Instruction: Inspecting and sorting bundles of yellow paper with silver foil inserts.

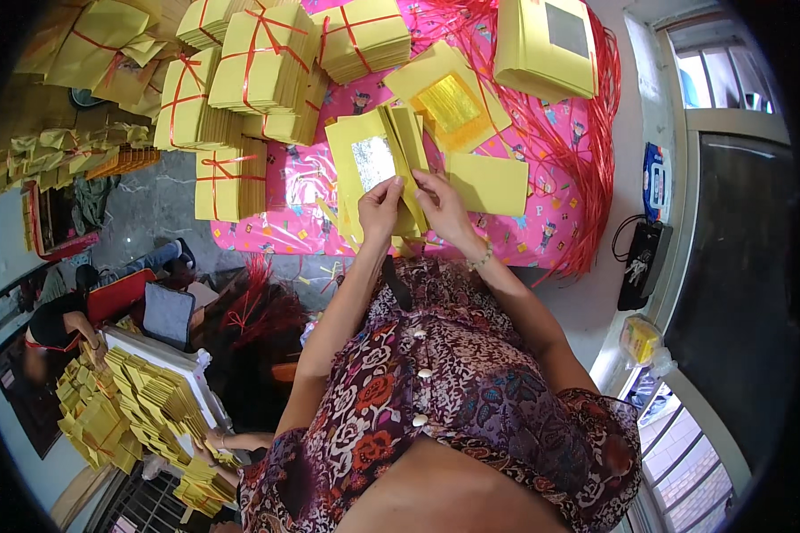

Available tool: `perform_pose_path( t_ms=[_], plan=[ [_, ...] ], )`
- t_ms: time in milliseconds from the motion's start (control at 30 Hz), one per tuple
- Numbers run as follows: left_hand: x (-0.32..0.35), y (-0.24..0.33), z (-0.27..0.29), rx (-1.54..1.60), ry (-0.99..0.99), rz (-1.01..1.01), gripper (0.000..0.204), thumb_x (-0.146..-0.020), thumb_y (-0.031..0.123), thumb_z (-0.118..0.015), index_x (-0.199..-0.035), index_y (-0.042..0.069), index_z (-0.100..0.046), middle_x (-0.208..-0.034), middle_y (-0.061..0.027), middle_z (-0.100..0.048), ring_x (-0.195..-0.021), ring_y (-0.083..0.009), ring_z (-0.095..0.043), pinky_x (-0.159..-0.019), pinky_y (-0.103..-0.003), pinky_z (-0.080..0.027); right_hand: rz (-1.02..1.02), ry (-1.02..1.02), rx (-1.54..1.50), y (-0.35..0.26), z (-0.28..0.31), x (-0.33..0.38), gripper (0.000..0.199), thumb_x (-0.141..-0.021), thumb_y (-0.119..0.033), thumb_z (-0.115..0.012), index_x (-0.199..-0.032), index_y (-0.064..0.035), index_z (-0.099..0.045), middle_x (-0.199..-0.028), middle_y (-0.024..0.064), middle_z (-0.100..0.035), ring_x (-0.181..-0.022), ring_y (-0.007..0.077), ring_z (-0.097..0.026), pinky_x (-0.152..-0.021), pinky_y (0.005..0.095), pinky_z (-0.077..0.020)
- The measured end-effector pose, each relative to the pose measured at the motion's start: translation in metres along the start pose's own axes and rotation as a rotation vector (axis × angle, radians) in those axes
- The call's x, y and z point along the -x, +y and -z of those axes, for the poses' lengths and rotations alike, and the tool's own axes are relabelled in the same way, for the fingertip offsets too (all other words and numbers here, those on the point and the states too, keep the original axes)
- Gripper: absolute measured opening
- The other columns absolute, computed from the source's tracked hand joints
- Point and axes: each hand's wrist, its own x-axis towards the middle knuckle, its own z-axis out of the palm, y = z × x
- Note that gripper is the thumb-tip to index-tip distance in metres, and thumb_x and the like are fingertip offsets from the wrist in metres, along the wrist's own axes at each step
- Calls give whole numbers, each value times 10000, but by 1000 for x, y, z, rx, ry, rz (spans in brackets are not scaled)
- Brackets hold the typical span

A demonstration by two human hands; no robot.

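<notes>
Yellow joss paper sheets (350, 160) stand in a partly fanned stack at the near part of the pink table, a silver foil square on the front one. My left hand (380, 209) pinches the lower part of this stack, thumb over the foil's corner. At its right edge, my right hand (444, 209) has its fingers closed on the separated sheets; the fingertips are partly hidden. Just right lies a plain yellow sheet pile (493, 184). Behind it rests a yellow sheet with a gold foil square (449, 102).
Bundles tied with red ribbon (262, 58) pile up at the back left. Loose red ribbon strands (596, 178) hang over the right side of the pink tablecloth (293, 191). A taller paper stack (542, 53) stands back right. Another person (62, 320) is beside a paper-covered table at lower left.
</notes>
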Motion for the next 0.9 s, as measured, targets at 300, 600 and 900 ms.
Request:
perform_pose_path(
  t_ms=[300,600,900],
  plan=[
    [-3,-4,1,4,8,-3,249,-896,212,-653,-1041,13,-684,-867,4,-664,-712,-52,-558,-649,-199,-461,-49,-47,-1,0,2,0,352,-898,-39,-543,-1243,29,-530,-1083,101,-560,-1016,178,-571,-861,268,-467],
    [-3,-5,1,-1,30,-14,243,-882,208,-670,-1004,-1,-696,-835,-4,-671,-710,-50,-558,-642,-193,-453,49,224,278,-19,9,-1,314,-877,-102,-576,-1163,22,-540,-985,161,-582,-905,278,-612,-775,333,-492],
    [-1,-3,-3,-212,26,-33,282,-949,282,-559,-1009,45,-699,-813,16,-657,-679,-43,-522,-627,-202,-423,-111,91,137,-12,1,-19,301,-887,-226,-564,-1100,-14,-567,-925,175,-644,-833,303,-636,-736,393,-489]
  ],
)
